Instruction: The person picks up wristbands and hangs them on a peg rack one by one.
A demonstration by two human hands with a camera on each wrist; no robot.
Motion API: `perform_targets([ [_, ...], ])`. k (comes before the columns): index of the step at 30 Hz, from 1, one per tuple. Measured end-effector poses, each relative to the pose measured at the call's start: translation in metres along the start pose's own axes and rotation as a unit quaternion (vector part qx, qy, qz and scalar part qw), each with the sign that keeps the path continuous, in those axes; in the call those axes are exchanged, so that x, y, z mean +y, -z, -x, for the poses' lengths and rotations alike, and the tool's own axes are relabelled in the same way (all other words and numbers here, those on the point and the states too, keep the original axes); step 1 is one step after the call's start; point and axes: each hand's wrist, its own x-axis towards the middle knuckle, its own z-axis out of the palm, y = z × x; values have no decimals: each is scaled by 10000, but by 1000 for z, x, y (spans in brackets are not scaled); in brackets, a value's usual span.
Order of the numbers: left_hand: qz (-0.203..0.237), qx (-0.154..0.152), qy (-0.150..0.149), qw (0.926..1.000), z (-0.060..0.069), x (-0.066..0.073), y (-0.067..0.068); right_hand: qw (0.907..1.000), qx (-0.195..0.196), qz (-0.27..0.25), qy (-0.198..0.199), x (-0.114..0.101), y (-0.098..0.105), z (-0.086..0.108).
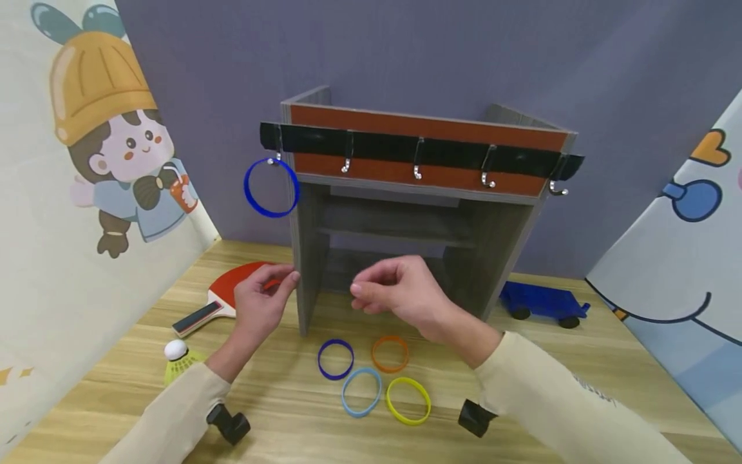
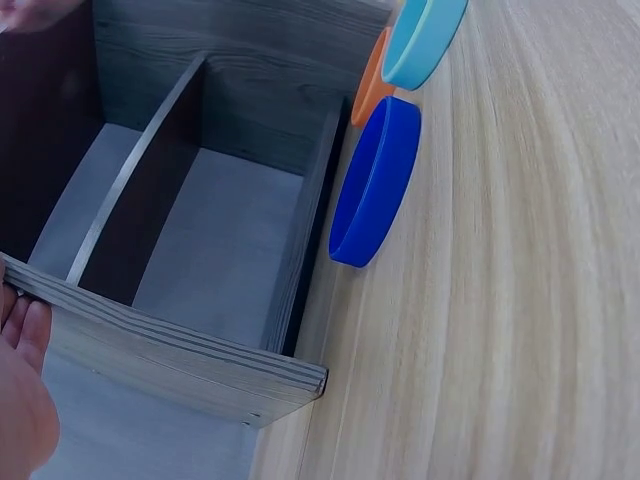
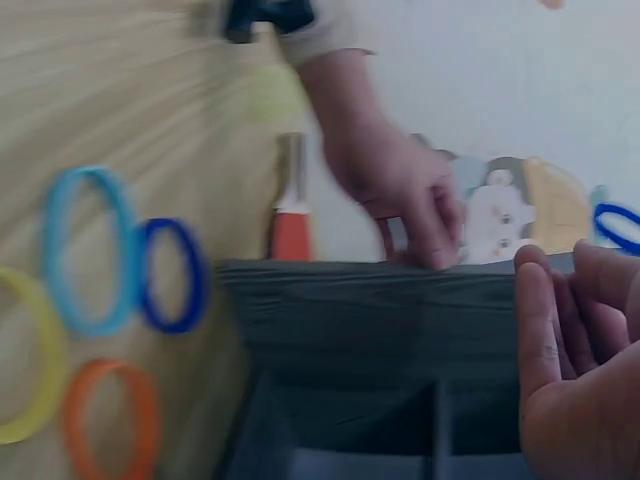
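One blue ring [image 1: 272, 214] hangs from the leftmost hook [image 1: 278, 156], four other rings [image 1: 390, 370] lie unhung toward the near edge of the counter [image 1: 290, 412], and the loosely bent left grip [image 1: 262, 295], beside the shelf unit [image 1: 312, 258], and right grip [image 1: 401, 289] look empty.

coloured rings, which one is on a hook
The thin blue ring hanging from the leftmost silver metal hook; the other four thin rings lie on the wooden tabletop.

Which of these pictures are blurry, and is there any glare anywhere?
Right wrist view: blurred, orange ring soft-edged, table grain smeared; left wrist view: sharper, dark blue ring fairly crisp; head view: mostly clear, with small bright glints on the hooks.
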Motion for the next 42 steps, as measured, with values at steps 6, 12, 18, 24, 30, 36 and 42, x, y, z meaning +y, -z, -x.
perform_targets([
  [6,-45,-56,87,9999,1,-1,0,9986,-185,198,-450,42,14,28],
  [12,84,-33,73,9999,0,0,0,9939,-401,306,-978,81,23,52],
  [18,46,-82,72,9999,0,0,0,9928,-372,578,-983,107,35,69],
  [24,59,-83,128,9999,0,1,0,9923,-257,632,-1036,121,44,78],
  [30,-26,-74,137,9999,-1,1,1,9924,-236,468,-1111,131,50,82],
  [36,11,-50,196,9998,-1,1,2,9911,-153,427,-1250,136,54,85],
  [42,179,-85,168,9997,-1,1,0,9871,8,671,-1457,141,55,88],
])
